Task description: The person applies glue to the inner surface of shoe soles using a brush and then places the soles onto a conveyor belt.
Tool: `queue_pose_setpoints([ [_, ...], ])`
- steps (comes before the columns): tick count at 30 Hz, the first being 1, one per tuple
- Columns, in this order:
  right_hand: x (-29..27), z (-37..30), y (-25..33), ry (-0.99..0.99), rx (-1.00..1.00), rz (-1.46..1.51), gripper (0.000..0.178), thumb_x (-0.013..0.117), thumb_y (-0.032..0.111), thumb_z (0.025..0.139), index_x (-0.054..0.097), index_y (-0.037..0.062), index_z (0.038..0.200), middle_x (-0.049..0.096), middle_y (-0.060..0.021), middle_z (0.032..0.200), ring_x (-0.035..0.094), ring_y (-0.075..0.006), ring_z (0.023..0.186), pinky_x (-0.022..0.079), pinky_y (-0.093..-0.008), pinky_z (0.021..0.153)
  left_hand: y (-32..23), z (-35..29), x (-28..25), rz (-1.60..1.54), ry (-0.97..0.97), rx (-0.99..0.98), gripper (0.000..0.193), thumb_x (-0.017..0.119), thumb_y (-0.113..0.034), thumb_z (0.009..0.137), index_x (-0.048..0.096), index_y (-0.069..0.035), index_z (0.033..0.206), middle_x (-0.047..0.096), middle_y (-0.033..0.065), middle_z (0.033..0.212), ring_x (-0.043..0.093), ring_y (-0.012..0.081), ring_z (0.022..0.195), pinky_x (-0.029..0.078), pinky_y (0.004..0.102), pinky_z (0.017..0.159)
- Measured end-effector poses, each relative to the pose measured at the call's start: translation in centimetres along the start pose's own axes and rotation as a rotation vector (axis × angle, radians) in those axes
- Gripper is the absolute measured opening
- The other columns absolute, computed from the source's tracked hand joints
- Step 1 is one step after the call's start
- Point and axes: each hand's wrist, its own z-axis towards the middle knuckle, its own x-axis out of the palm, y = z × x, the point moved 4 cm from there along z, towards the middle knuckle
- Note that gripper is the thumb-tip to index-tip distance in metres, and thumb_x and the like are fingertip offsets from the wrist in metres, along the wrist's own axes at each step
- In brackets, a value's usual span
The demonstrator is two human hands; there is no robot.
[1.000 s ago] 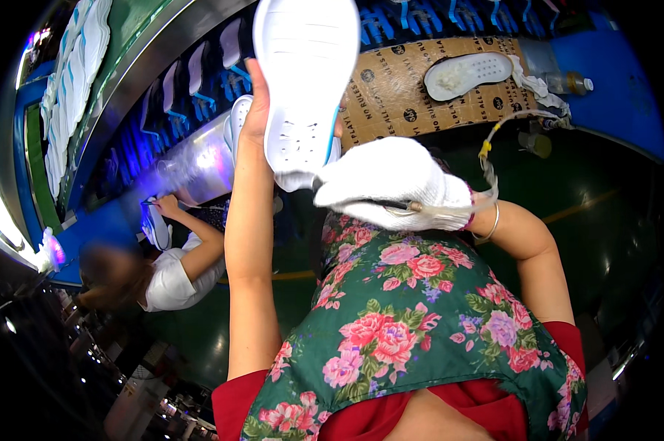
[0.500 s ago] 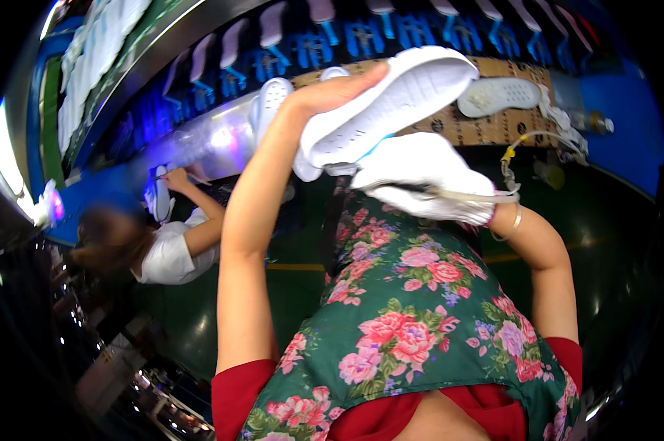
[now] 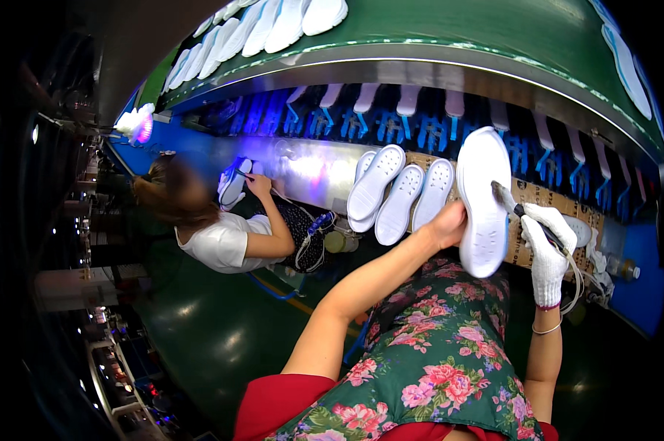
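Observation:
A white shoe sole (image 3: 483, 235) stands nearly upright in front of me. My bare left hand (image 3: 448, 224) grips it by its left edge, the fingers partly hidden behind it. In a white knitted glove, my right hand (image 3: 548, 253) is closed around a thin brush (image 3: 513, 206) with a dark handle and brownish tip. The tip meets the right side of the sole's face, or hovers just over it. Pale tubing (image 3: 580, 275) hangs by the gloved wrist. Left of the held sole, several white soles with holes, one of them a front sole (image 3: 400, 206), lie side by side on the bench.
Brown cardboard (image 3: 523, 253) covers part of the bench. Behind it runs a row of blue clamps (image 3: 431, 132) beneath a green conveyor (image 3: 420, 33) carrying white soles. A co-worker in a white shirt (image 3: 213, 241) handles a sole at left. A bottle (image 3: 626, 270) lies at far right.
The view has swung, showing more of the conveyor. My left hand has turned the sole from slanted to nearly upright. My gloved hand has moved from below the sole to its right side.

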Motion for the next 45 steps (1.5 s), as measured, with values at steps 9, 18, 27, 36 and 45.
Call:
queue_pose_setpoints([
  [9,0.7,-1.6,2.0,0.183,-0.331,-0.212,0.015,0.076,0.003,0.079,0.075,0.0016,0.094,0.074,-0.0123,0.092,0.071,-0.0226,0.084,0.054,-0.0316,0.077,-0.4,-2.2,2.2,-0.465,0.386,0.073,0.057,0.043,-0.041,0.103,0.037,-0.006,0.149,0.054,0.0176,0.138,0.058,0.0319,0.122,0.050,0.0482,0.102],
  [18,1.5,-2.3,2.4,0.062,-0.435,-0.080,0.023,0.077,0.005,0.078,0.074,0.0003,0.100,0.073,-0.0149,0.092,0.072,-0.0280,0.082,0.056,-0.0338,0.074,-1.2,-3.6,5.3,-0.485,0.350,0.363,0.092,0.055,-0.063,0.088,0.022,-0.011,0.156,0.041,0.0241,0.148,0.047,0.0452,0.131,0.039,0.0544,0.110],
  [27,2.0,-2.1,3.4,-0.030,-0.493,-0.055,0.033,0.074,0.009,0.082,0.071,0.0074,0.115,0.070,-0.0112,0.113,0.068,-0.0262,0.103,0.052,-0.0367,0.093,1.7,-2.3,4.1,-0.541,0.063,0.297,0.094,0.047,-0.078,0.086,0.025,-0.018,0.155,0.040,0.0215,0.149,0.044,0.0371,0.135,0.039,0.0530,0.112],
  [36,4.1,-2.2,3.3,-0.212,-0.613,-0.219,0.031,0.073,0.009,0.081,0.072,0.0083,0.112,0.070,-0.0098,0.107,0.068,-0.0265,0.100,0.053,-0.0368,0.091,2.8,-1.3,4.2,-0.483,0.021,0.285,0.094,0.049,-0.077,0.086,0.026,-0.018,0.155,0.041,0.0210,0.149,0.046,0.0373,0.133,0.041,0.0535,0.110],
  [45,4.2,-3.0,1.6,-0.069,-0.418,-0.079,0.045,0.071,0.011,0.085,0.060,0.0030,0.129,0.062,-0.0137,0.130,0.061,-0.0241,0.119,0.046,-0.0362,0.106,2.3,-0.5,4.4,-0.508,0.065,0.272,0.093,0.051,-0.076,0.085,0.026,-0.019,0.155,0.042,0.0205,0.149,0.049,0.0376,0.130,0.043,0.0541,0.108],
])
